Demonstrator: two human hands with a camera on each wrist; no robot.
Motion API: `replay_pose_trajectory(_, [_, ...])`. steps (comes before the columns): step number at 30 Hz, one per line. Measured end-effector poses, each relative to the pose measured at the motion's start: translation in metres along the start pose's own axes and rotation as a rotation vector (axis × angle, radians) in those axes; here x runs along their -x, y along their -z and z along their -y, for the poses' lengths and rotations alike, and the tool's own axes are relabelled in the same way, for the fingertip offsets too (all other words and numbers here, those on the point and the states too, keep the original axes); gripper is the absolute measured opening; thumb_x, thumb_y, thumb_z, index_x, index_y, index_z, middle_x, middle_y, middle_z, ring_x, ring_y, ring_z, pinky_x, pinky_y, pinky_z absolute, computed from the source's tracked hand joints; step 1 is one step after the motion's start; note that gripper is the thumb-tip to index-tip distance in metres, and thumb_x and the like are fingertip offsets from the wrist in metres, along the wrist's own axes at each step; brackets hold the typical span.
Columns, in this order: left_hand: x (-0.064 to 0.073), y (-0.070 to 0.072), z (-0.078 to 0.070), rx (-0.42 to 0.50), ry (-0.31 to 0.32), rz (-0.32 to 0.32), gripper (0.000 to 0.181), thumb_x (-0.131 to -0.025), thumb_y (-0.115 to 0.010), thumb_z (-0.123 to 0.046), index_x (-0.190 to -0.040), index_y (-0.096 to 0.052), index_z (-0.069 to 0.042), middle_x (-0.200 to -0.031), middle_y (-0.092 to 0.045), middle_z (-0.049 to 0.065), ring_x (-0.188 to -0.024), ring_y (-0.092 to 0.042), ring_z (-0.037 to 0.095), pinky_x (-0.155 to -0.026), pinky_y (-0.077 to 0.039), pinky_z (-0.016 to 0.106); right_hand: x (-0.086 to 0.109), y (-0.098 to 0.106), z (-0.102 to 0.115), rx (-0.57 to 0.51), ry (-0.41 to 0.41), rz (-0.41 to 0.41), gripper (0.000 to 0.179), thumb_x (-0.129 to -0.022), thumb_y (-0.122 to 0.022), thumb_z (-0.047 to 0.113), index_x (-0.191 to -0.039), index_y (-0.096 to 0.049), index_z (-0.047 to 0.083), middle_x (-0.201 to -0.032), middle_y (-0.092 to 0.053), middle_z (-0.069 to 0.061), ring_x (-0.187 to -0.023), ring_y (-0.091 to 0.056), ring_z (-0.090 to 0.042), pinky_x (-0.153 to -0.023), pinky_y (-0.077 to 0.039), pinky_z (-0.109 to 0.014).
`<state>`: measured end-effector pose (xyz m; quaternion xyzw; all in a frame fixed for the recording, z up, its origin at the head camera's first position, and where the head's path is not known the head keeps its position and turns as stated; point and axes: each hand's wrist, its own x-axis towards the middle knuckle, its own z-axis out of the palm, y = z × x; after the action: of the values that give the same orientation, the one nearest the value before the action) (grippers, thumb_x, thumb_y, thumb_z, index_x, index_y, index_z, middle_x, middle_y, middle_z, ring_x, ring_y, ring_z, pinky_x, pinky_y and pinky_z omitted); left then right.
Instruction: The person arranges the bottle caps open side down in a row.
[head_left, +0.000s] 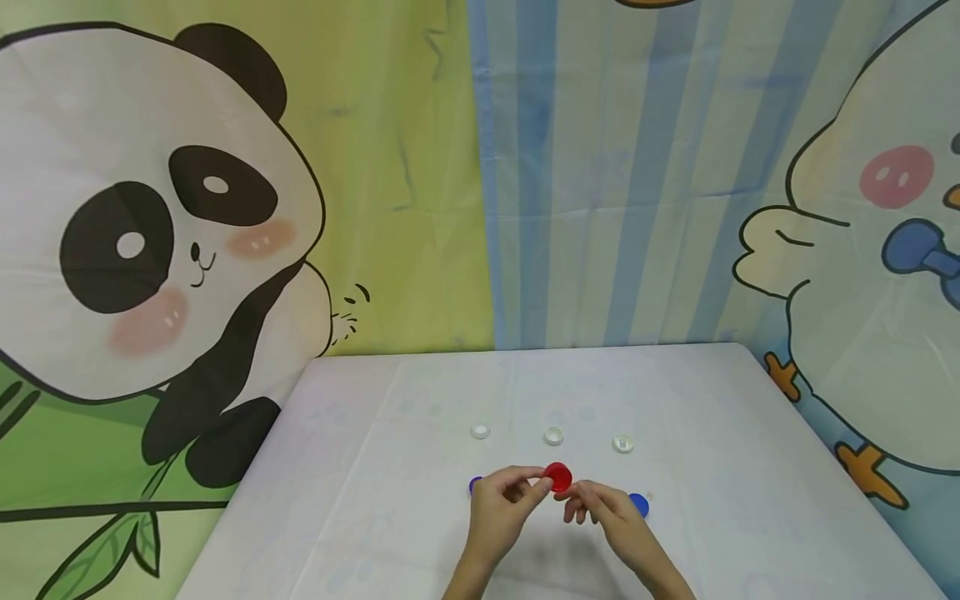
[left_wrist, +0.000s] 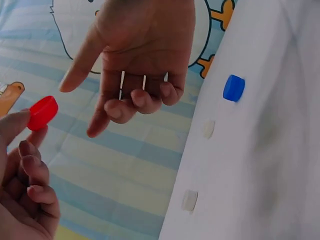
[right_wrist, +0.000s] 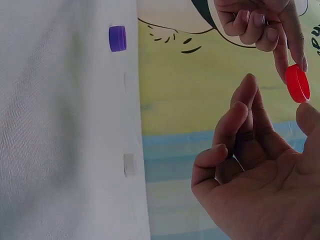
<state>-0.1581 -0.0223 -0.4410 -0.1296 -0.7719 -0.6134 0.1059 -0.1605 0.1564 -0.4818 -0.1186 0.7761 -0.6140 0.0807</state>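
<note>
Clearly, the fingers of the left hand (head_left: 497,510) pinched the red cap (head_left: 558,477) by its edge above the desk (head_left: 750,517); just beside them, the right hand (head_left: 618,521) was loosely bent, holding nothing. The cap seemed light, stiff and perhaps slick, best held by its rim.

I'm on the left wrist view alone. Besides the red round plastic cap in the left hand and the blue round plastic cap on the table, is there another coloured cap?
Observer: Yes, the right wrist view shows a purple round plastic cap on the white table.
Operator: Is it fully visible from the head?
Observer: No, the left hand partly covers it there.
Operator: I count two white round plastic caps. How many altogether?
Observer: Three, in a row, in the head view.
</note>
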Motion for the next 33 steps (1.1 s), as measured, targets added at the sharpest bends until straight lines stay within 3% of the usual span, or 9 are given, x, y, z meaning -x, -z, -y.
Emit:
replay_pose_trajectory(3, [0.001,0.001,0.001,-0.034,-0.181,-0.039,0.01,-0.076,-0.07,-0.012,-0.084,-0.07,-0.006,-0.054,-0.054,0.002,-0.049,-0.04,0.0,-0.044,-0.037,0.014,-0.002,0.001,0.002,-0.062,-0.092,0.061,0.051,-0.095,-0.033,0.043,-0.1,-0.063,0.002,-0.081,-0.061,-0.009,-0.076,-0.053,-0.017,-0.069,-0.038,-0.03])
replay_pose_trajectory(7, [-0.002,-0.001,0.018,-0.085,-0.419,-0.079,0.01,-0.075,-0.071,-0.007,-0.084,-0.069,-0.006,-0.053,-0.05,-0.001,-0.047,-0.038,0.0,-0.041,-0.032,0.01,-0.002,0.002,0.003,-0.137,-0.138,0.096,0.051,-0.094,-0.035,0.044,-0.1,-0.063,0.001,-0.082,-0.06,-0.009,-0.078,-0.051,-0.017,-0.073,-0.037,-0.034])
replay_pose_trajectory(10, [-0.005,-0.002,0.033,-0.126,-0.537,-0.087,0.012,-0.074,-0.072,-0.009,-0.086,-0.069,-0.009,-0.053,-0.047,-0.004,-0.047,-0.036,-0.001,-0.041,-0.029,0.007,-0.002,0.002,0.004,-0.169,-0.151,0.109,0.051,-0.094,-0.035,0.044,-0.098,-0.063,0.002,-0.082,-0.059,-0.006,-0.08,-0.05,-0.015,-0.077,-0.037,-0.034])
replay_pose_trajectory(12, [-0.005,-0.001,0.04,-0.147,-0.581,-0.08,0.014,-0.074,-0.072,-0.012,-0.087,-0.069,-0.011,-0.053,-0.046,-0.006,-0.048,-0.035,-0.004,-0.042,-0.028,0.005,-0.002,0.002,0.005,-0.199,-0.142,0.116,0.051,-0.095,-0.035,0.042,-0.099,-0.063,0.001,-0.082,-0.059,-0.005,-0.08,-0.05,-0.015,-0.077,-0.037,-0.033])
replay_pose_trajectory(19, [-0.005,0.0,0.04,-0.214,-0.674,-0.052,0.016,-0.075,-0.072,-0.017,-0.09,-0.069,-0.015,-0.056,-0.046,-0.009,-0.049,-0.037,-0.005,-0.045,-0.03,0.003,-0.001,0.004,0.009,-0.271,-0.104,0.145,0.049,-0.097,-0.033,0.038,-0.096,-0.064,0.0,-0.081,-0.058,-0.002,-0.08,-0.05,-0.014,-0.076,-0.036,-0.03])
replay_pose_trajectory(33, [-0.005,0.001,0.039,-0.258,-0.705,-0.022,0.016,-0.076,-0.071,-0.018,-0.091,-0.068,-0.016,-0.056,-0.048,-0.01,-0.05,-0.038,-0.005,-0.047,-0.032,0.002,-0.001,0.003,0.011,-0.285,-0.095,0.128,0.046,-0.096,-0.038,0.034,-0.096,-0.06,-0.006,-0.08,-0.056,-0.001,-0.078,-0.048,-0.012,-0.078,-0.036,-0.031])
